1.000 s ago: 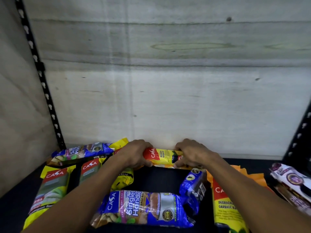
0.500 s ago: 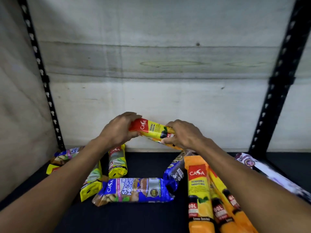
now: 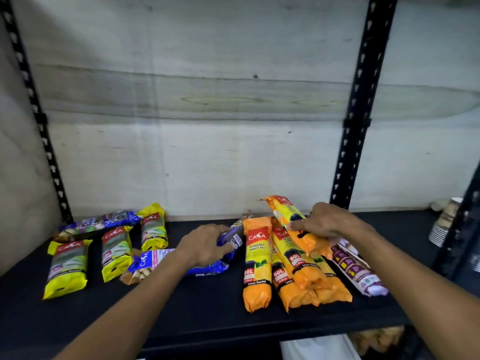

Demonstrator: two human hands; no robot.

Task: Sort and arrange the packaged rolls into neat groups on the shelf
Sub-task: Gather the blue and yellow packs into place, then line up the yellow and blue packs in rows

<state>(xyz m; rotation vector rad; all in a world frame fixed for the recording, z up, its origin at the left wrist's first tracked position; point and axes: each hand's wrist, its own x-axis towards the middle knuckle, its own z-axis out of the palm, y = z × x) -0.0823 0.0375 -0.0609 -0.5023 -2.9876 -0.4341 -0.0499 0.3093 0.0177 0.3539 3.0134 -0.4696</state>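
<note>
On the black shelf (image 3: 207, 307) lie packaged rolls. My right hand (image 3: 324, 222) grips an orange-yellow roll (image 3: 288, 216) and holds it tilted on top of a group of long orange rolls (image 3: 293, 268) at the right. My left hand (image 3: 205, 245) rests on a blue roll (image 3: 231, 242) in the middle, fingers curled over it. Three yellow-green rolls (image 3: 117, 250) lie side by side at the left, with a blue roll (image 3: 98, 223) behind them and another blue roll (image 3: 145, 263) partly under my left forearm.
A purple-and-white pack (image 3: 358, 271) lies to the right of the orange group. A black slotted upright (image 3: 358, 100) stands behind my right hand, another upright (image 3: 33, 107) at the left. Stacked paper cups (image 3: 444, 222) sit at the far right. A pale wall closes the back.
Both hands held the orange-yellow roll up in the air; now the right hand alone has brought it to the orange group, and the left hand has dropped onto the blue roll. The view shifted right.
</note>
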